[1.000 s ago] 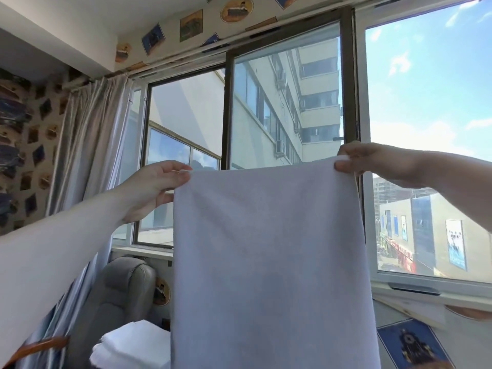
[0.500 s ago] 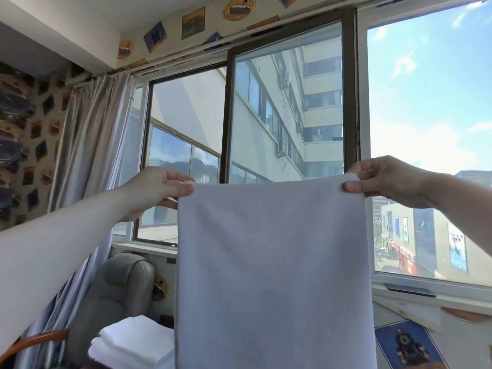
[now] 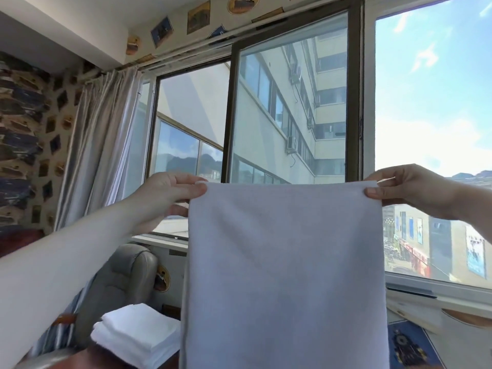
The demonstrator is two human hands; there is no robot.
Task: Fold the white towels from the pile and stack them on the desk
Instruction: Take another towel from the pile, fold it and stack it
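The left hand (image 3: 170, 190) pinches the upper left corner of a white towel (image 3: 285, 275) between thumb and fingers, at about 9 o'clock in the view; the right hand (image 3: 407, 187) pinches the upper right corner the same way, at about 3 o'clock; the top edge runs taut and level between them, and the towel hangs flat and broad down to the lower edge of the view at 6 o'clock. A stack of folded towels (image 3: 138, 334) lies at 7 o'clock, just left of the hanging cloth; a grey padded chair (image 3: 125, 272) stands behind the stack; a pale curtain (image 3: 103, 139) hangs at 10 o'clock; the window (image 3: 292, 102) fills 12 o'clock, with buildings and sky beyond.
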